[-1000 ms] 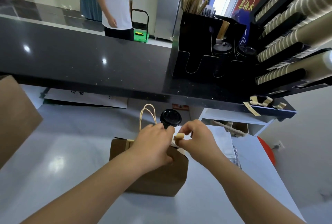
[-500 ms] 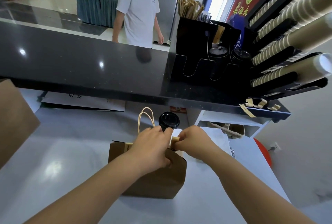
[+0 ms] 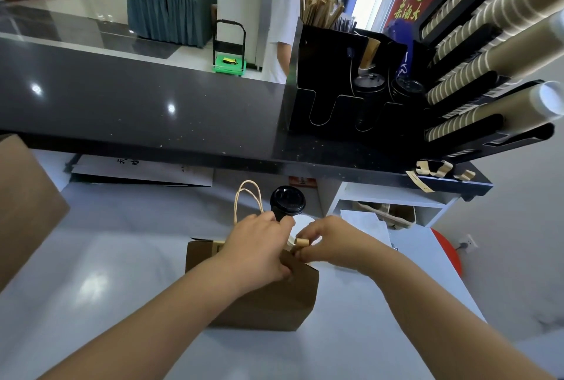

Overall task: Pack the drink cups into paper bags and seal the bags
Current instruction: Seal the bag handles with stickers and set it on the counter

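Bag sits on the worktop, cup just behind it. The left hand has its grip round the bag's top; the right hand has its grip pinching tape there.

Brown paper bag standing on tabletop
Tan tape piece is curling at its mouth; black-lidded cup is standing just behind.

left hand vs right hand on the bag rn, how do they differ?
Grip: the left hand clamps the bag's top edge, thumb on the near face; the right hand pinches a small tan strip with its fingertips.
Place: the left hand covers the middle of that edge; the right hand sits at its right corner.
Shared: both curled, both at the bag's top.
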Demonstrator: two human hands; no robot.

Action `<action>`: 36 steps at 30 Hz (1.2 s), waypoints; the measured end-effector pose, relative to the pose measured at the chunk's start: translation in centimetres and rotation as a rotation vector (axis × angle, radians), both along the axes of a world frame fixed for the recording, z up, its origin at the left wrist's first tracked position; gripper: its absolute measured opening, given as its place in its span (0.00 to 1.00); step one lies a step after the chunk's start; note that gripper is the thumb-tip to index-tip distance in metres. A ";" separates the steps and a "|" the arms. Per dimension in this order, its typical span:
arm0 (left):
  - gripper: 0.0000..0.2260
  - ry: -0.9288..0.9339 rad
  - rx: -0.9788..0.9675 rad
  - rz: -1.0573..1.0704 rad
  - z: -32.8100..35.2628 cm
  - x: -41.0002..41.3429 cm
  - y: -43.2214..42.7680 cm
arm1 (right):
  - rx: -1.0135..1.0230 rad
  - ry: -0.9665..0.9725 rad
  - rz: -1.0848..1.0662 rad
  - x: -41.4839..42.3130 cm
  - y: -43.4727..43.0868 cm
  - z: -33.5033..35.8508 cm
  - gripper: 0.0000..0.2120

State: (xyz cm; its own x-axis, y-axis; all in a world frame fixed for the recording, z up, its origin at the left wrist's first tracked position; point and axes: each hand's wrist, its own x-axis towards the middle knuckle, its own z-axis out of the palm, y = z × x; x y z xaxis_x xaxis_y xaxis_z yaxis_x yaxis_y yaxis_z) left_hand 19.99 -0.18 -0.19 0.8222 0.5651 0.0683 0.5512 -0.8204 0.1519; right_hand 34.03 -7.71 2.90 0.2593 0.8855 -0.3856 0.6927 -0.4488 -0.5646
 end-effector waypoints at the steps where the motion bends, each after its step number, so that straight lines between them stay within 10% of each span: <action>1: 0.32 0.000 -0.001 -0.002 0.0 0.0 0.0 | -0.009 0.018 0.009 0.1 -0.1 0.1 0.10; 12: 0.27 0.010 -0.015 -0.003 -0.2 0.0 0.2 | 0.049 0.302 -0.027 -0.5 -1.4 0.0 0.08; 18: 0.28 -0.037 -0.063 0.027 -0.3 0.1 0.0 | 0.185 0.224 -0.147 -1.1 -3.2 -2.6 0.31; 36: 0.15 -0.135 -0.319 0.030 0.8 0.1 0.1 | 0.706 0.305 -0.370 -1.6 -5.0 -7.8 0.11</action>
